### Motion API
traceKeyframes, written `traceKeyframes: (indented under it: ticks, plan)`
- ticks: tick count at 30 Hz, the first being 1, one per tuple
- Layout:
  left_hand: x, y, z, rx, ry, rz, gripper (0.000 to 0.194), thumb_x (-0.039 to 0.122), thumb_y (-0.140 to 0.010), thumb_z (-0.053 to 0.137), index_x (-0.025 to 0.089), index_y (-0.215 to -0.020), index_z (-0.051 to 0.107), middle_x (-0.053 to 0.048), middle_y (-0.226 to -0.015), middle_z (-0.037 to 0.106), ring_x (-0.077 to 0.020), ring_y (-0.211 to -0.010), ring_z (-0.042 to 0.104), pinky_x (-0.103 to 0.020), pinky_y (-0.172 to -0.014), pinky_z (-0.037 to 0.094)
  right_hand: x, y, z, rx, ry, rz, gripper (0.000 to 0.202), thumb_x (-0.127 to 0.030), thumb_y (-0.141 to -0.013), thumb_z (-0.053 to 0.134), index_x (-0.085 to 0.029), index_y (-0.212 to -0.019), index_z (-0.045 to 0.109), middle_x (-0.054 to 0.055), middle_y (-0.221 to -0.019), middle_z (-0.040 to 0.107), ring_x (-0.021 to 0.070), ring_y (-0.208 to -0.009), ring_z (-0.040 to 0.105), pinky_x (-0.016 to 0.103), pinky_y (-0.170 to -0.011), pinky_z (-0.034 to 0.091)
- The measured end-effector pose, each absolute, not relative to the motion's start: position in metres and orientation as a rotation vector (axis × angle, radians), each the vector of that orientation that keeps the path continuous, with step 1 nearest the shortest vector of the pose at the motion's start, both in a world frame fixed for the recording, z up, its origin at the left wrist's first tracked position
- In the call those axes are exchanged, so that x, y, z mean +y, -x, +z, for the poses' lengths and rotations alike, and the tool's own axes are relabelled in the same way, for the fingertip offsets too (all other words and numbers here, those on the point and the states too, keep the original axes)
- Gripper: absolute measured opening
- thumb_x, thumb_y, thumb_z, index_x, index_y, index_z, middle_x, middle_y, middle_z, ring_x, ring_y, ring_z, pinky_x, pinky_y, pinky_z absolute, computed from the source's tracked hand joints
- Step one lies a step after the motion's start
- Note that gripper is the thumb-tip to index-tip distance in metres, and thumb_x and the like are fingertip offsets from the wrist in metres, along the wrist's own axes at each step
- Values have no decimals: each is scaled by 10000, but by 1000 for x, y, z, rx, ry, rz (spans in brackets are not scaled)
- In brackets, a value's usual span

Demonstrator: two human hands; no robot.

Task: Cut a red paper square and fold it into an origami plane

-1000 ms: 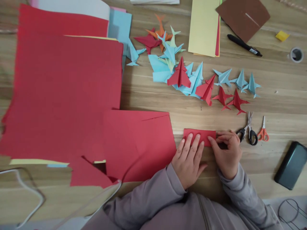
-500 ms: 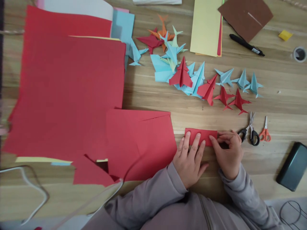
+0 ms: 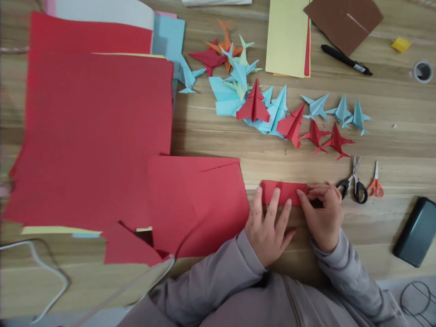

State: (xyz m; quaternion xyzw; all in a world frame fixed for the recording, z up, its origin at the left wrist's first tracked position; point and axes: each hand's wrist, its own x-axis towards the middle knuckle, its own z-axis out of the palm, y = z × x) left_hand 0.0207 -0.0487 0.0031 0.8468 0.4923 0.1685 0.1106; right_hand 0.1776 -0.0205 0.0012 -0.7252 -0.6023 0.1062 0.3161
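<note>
A small folded rectangle of red paper [image 3: 285, 186] lies flat on the wooden table in front of me. Spread fingers of my left hand [image 3: 269, 229] rest along its lower edge and touch it from above. At the paper's right end, my right hand [image 3: 324, 213] pinches the corner between thumb and curled fingers. Left of my hands is a larger red sheet [image 3: 200, 200], partly over a big stack of red paper [image 3: 98, 131]. Beyond the hands lie folded paper planes, among them a red paper plane [image 3: 255, 103] and a blue paper plane [image 3: 318, 106].
Black scissors [image 3: 354, 181] and orange scissors [image 3: 375, 184] lie right of my right hand. Farther right is a dark box-like device [image 3: 414, 231]. Yellow sheets [image 3: 286, 38], a black pen [image 3: 345, 59] and brown paper [image 3: 345, 22] lie at the back. A white cable [image 3: 51, 268] crosses the front left.
My left fingers have shifted slightly left and down on the red paper, with more of its upper part showing. The right hand keeps its pinch. The whole view has shifted a little.
</note>
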Motion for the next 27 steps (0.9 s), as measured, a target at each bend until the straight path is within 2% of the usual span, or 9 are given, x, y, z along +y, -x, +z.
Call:
traceKeyframes:
  ticks: [5,13,18,27]
  plan:
    - [-50,-20,4,1449,-2465,557,658,470,-794,599,67,-1304,496,-252,-1434,394,-482,-1407,90,-609,-1015,374,-20,-177,2,-1591,1916,289,215,-278,-749,715,-226,-713,510,-20,-703,644,182,-759,659,475,-971,419]
    - [-48,-19,5,1449,-2435,445,692,477,-776,608,117,-1349,465,-232,-1453,382,-484,-1403,121,-605,-1002,382,-20,-176,3,-1579,1928,287,214,-282,-747,714,-227,-700,513,-20,-703,649,185,-753,658,486,-974,423]
    - [-48,-20,5,1492,-2416,359,720,497,-773,604,170,-1390,430,-220,-1455,382,-487,-1386,189,-580,-972,403,-21,-175,3,-1565,1943,277,201,-282,-747,714,-228,-731,520,-14,-706,657,185,-747,654,486,-966,433]
    - [-48,-20,7,1486,-2413,311,728,495,-777,608,176,-1404,420,-226,-1473,356,-482,-1374,231,-566,-985,385,-22,-172,2,-1520,1977,277,221,-298,-741,725,-221,-789,523,-19,-682,655,186,-726,653,506,-958,445]
